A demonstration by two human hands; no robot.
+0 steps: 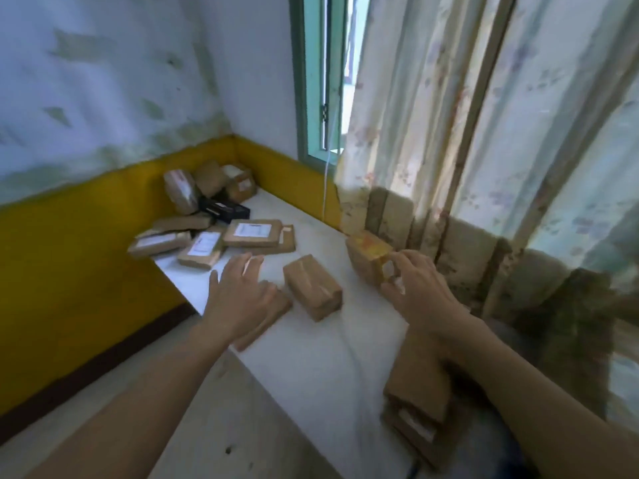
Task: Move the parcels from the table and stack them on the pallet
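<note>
Stacked brown parcels [416, 402] sit at the white worktop's [311, 368] near edge. Left hand [238, 292] rests spread-fingered on a flat parcel [266, 319]; right hand [418, 288] fingers pinch a small yellow-taped box [366, 257]. More parcels pile [207, 216] in the far corner.

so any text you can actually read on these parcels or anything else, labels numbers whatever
No text here can be read.
White labels on the flat parcels at the far end of the table: too blurred.
Black box: pale marks, unreadable.
Parcel at the right hand: orange patch, no legible words.
</note>
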